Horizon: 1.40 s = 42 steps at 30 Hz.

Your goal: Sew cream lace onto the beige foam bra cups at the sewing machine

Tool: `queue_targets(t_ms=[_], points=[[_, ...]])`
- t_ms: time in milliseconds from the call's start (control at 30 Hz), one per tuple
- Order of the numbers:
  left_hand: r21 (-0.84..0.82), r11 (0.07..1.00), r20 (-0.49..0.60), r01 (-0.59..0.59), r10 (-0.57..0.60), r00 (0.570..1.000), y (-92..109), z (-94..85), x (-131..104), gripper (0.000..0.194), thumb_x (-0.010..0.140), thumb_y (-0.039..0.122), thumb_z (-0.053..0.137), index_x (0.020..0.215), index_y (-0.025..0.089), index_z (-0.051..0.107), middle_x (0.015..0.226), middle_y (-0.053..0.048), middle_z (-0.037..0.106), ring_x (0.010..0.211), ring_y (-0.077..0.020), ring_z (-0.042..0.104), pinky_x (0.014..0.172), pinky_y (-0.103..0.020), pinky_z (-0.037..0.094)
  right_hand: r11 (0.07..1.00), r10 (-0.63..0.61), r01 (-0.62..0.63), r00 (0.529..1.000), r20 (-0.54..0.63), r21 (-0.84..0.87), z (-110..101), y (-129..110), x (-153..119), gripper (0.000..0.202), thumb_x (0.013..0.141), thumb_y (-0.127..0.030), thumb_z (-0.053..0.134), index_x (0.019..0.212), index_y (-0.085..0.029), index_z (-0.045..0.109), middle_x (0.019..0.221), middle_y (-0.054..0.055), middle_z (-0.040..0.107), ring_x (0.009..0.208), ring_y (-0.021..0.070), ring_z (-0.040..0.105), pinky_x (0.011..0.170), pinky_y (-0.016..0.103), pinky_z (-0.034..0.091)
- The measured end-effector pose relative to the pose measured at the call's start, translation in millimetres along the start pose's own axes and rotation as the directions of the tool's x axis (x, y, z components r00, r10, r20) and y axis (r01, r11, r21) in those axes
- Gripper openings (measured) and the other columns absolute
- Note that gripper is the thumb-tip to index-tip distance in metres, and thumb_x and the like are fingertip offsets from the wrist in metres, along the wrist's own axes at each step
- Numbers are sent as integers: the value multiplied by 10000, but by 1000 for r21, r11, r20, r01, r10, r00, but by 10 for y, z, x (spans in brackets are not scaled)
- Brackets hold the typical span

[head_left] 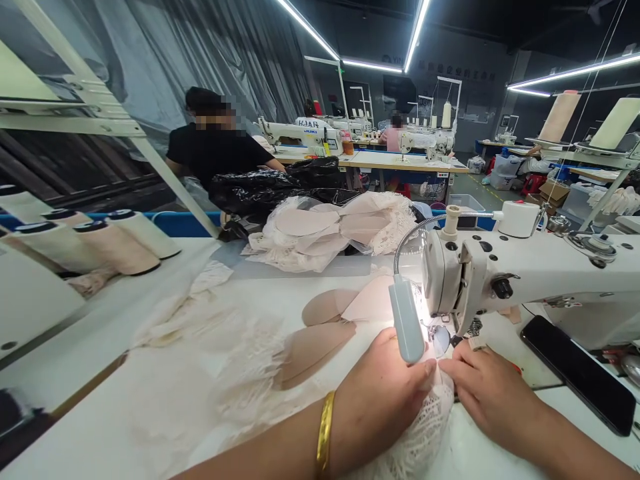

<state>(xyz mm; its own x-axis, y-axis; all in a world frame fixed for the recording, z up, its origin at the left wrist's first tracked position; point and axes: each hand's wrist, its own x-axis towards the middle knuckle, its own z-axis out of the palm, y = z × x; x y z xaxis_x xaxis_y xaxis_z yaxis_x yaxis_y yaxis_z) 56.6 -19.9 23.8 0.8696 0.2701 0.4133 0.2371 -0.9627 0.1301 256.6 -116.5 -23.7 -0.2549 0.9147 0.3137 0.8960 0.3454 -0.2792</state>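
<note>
My left hand [387, 393], with a gold bangle at its wrist, pinches pale lace fabric [433, 420] just in front of the sewing machine's [475, 273] needle area. My right hand [483, 380] is closed on the same lace from the other side, its thumb and finger close to the left thumb. A small grey lamp [407, 327] on a bendy neck lights the spot and hides part of my left fingers. Beige bra cup pieces [315, 353] joined to the fabric lie left of my left hand on the white table. More sheer lace spreads further left.
A black phone [580, 373] lies right of my right hand. Behind the table edge sits a pile of lace and cup pieces [305, 227] on black plastic bags. Thread cones [117, 243] stand at left. A person in black [215, 147] sits beyond, near other sewing machines [310, 137].
</note>
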Motion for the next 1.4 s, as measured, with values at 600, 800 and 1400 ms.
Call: queue_targets(t_ms=[600, 800, 1400], points=[[64, 997, 48, 39, -42, 998, -36, 20, 12, 168, 755, 82, 554, 668, 184, 452, 692, 14, 487, 632, -139, 382, 569, -319, 268, 1000, -11, 10, 1000, -28, -10, 4, 5, 32, 238, 919, -19, 444, 892, -195, 602, 831, 29, 544, 712, 180, 469, 618, 275, 336], [46, 998, 33, 36, -37, 999, -47, 22, 11, 144, 767, 93, 548, 690, 189, 472, 723, 8, 509, 654, -147, 405, 592, -315, 299, 1000, 0, 0, 1000, -25, -1, 12, 16, 32, 282, 942, -45, 420, 981, -203, 651, 815, 26, 533, 701, 185, 466, 587, 272, 310], [10, 1000, -53, -23, 24, 998, -74, 14, 23, 147, 782, 55, 533, 786, 201, 542, 793, 4, 587, 685, -165, 452, 763, -347, 446, 999, 37, -36, 999, 9, -25, 20, 17, 45, 309, 956, -49, 393, 1009, -210, 651, 833, 34, 553, 684, 185, 471, 583, 285, 312]])
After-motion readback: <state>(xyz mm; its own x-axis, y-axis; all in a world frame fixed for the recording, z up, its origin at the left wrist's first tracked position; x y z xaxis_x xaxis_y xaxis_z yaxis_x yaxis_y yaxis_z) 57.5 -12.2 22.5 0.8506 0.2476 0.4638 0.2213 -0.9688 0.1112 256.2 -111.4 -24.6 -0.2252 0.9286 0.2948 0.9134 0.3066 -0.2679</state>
